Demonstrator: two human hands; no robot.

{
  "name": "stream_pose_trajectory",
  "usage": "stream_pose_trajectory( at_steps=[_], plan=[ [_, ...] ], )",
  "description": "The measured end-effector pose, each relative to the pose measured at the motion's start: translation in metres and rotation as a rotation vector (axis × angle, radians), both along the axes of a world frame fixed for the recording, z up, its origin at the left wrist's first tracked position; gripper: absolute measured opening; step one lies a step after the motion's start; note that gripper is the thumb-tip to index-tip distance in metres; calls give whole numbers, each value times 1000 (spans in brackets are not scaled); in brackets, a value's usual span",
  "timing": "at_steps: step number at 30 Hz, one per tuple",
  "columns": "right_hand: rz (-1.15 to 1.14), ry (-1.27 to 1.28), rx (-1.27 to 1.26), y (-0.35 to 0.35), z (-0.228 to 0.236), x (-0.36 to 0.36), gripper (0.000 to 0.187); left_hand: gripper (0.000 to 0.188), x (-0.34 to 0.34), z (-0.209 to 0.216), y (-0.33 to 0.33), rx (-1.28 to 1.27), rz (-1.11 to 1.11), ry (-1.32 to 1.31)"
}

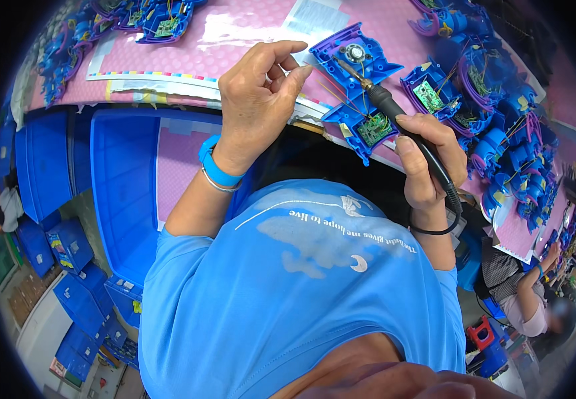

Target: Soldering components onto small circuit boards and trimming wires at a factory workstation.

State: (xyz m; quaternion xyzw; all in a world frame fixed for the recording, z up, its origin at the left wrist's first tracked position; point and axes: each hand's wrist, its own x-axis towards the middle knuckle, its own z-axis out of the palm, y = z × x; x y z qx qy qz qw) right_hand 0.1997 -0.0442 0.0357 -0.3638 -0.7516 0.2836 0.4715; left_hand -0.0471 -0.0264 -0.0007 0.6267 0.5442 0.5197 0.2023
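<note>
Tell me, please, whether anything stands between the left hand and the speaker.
Yes: the edge of the shell, then the tip of the iron in the right hand, lie between the left hand and the speaker.

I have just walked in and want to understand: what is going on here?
A person in a blue shirt holds a black-handled soldering iron in the right hand, its tip over a blue plastic shell with a round silver speaker. The left hand is raised beside that shell; whether it pinches anything is unclear. A second blue plastic shell, holding a green circuit board, lies nearer the person.
</note>
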Motion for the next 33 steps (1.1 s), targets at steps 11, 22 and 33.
stream_pose_trajectory(
  at_steps=[11,22,33],
  plan=[
    [-1,-12,0,0,-2,0,24,33,2,-1,3,-1,-70,51],
    [-16,-3,38,-1,-2,1,24,25,-15,5,10,401,-190,285],
    [-43,91,17,-4,-5,6,23,22,-10,2,16,527,-230,522]
  ],
)
